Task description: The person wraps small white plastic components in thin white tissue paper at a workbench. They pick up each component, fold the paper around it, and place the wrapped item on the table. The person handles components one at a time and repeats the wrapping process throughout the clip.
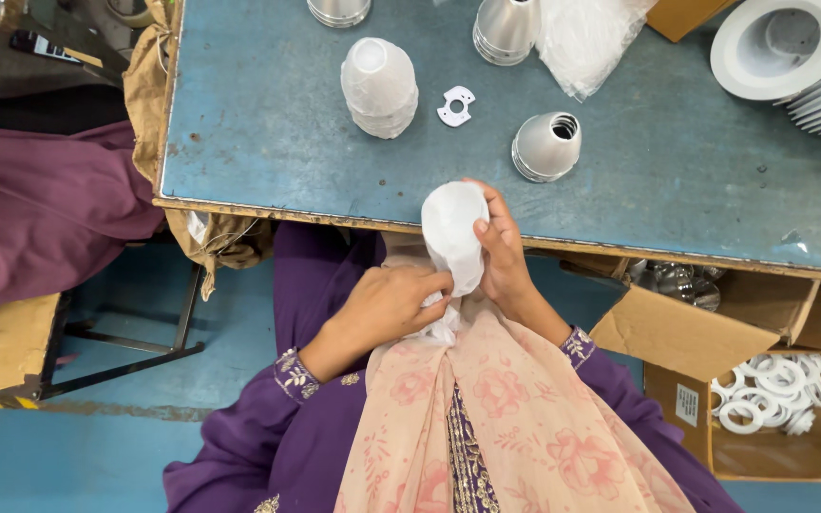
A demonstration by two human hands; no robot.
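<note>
Two hands on one white wrapped cone [452, 228] | left hand [387, 304] fingers pinch the wrap's tail below | right hand [504, 256] fingers clamp its side | step: wrapping | bare metal cone [545, 146] beyond the fingertips

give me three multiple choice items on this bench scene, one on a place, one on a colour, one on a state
1. Where does the flat white bracket lie?
A. in the cardboard box
B. on the blue table, between the wrapped white cup and the loose metal cone
C. on the floor

2. What colour are the person's sleeves?
A. purple
B. green
C. yellow

3. What are the hands doing?
A. resting empty on the table
B. both gripping a white-wrapped piece at the table edge
C. lifting the box

Answers:
1 B: the flat white bracket sits on the blue table between the wrapped white cup and the metal cone.
2 A: both sleeves are purple.
3 B: the left hand and right hand both grip the white-wrapped piece.
</note>
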